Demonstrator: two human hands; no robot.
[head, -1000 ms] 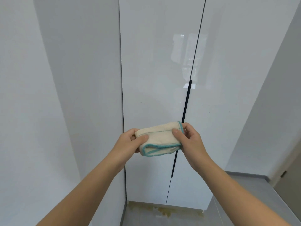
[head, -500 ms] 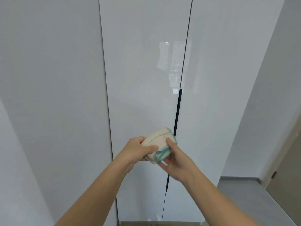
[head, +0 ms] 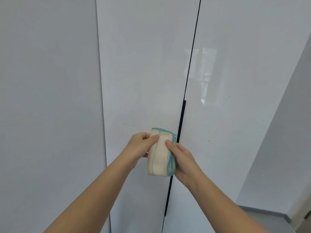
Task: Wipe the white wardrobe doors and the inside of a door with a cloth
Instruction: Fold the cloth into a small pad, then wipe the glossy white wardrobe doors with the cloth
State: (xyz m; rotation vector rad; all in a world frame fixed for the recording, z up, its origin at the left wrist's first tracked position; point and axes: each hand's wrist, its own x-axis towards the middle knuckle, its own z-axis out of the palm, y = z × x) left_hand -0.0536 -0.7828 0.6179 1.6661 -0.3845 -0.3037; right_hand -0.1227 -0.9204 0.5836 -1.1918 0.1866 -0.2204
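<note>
Cloth: folded cream pad (head: pixel 159 153), held on end in front of the seam between the two doors, low on the handle strip.
Change: a second ago the pad lay crosswise between the hands; it now stands lengthwise and looks folded narrower.
Left hand: (head: pixel 141 145) grips the upper left edge, thumb on the front face, fingers curled behind.
Right hand: (head: pixel 183 158) holds the right edge, thumb pressed on the front, fingers behind the pad.
Left door: (head: pixel 143 73) tall, flat, glossy white, with a few small dark specks.
Right door: (head: pixel 244 115) the same gloss, carrying a pale window reflection.
Handle strip: (head: pixel 182 118) slim and black, running along the seam.
Room: matt white side panel (head: pixel 50 98) at left; grey wall (head: pixel 286 132) at right; grey floor (head: pixel 262 214) at lower right.
Cloth texture: soft weave with teal stitched edging.
</note>
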